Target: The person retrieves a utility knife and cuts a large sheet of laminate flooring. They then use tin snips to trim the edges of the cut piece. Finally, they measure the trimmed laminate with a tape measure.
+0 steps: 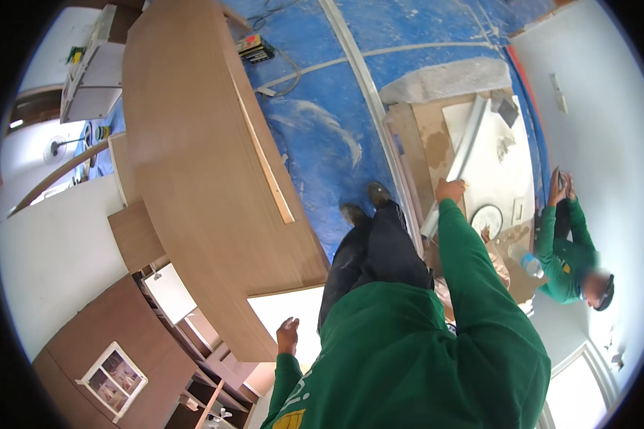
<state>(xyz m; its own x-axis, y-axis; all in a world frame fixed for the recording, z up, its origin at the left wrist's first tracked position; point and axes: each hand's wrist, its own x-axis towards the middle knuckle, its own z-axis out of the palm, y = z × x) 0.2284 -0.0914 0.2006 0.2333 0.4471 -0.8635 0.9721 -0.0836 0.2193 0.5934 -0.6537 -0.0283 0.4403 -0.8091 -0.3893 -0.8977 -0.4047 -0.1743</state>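
Note:
My right hand (451, 190) is closed around a long pale grey strip (469, 139), which slants over a stack of boards at my right. Under the strip lies a white board (504, 161) with a dark grey square piece (507, 111) at its far end. A round white disc with a dark rim (486, 220) is just nearer than that hand. Low at my left side, my left hand (288, 336) hangs with loosely spread fingers and nothing visible in it. It is in front of a white panel (304, 314), and I cannot tell whether it touches it.
A large brown wooden panel (193, 179) with a thin wood strip (261, 161) stands left. Blue sheeting (315, 136) covers the floor, with a yellow-black box (255, 49) on it. At right, a person in green (569, 250) sits by the wall near a plastic bottle (531, 265).

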